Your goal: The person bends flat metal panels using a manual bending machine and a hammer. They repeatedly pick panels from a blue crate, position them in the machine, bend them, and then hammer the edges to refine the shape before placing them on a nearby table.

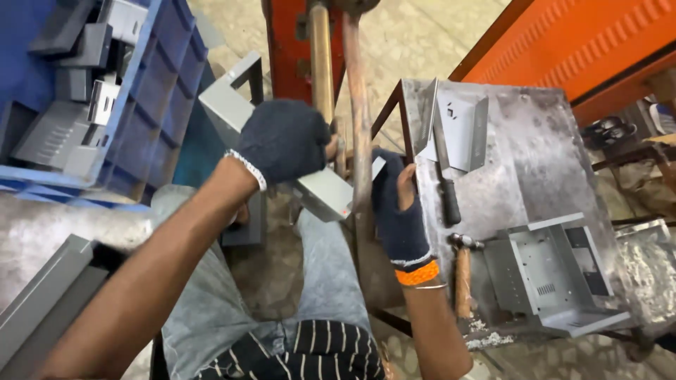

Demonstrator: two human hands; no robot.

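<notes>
My left hand (282, 141), in a dark knit glove, grips a grey sheet-metal box part (232, 105) that stretches from upper left down to a red-marked corner near my knees. My right hand (398, 204), also gloved with an orange cuff, closes on the same part's lower end beside a rusty upright rod (360, 119). Whether it also touches the rod I cannot tell. A file with a black handle (445, 169) lies on the metal worktable (542, 148) just right of my right hand.
A blue crate (158, 91) with several grey metal parts stands at upper left. On the worktable lie a bent grey bracket (465, 127), a hammer (462, 271) and a grey open box part (549, 274). An orange machine body (584, 42) is at upper right. Grey panels (49, 302) lean at lower left.
</notes>
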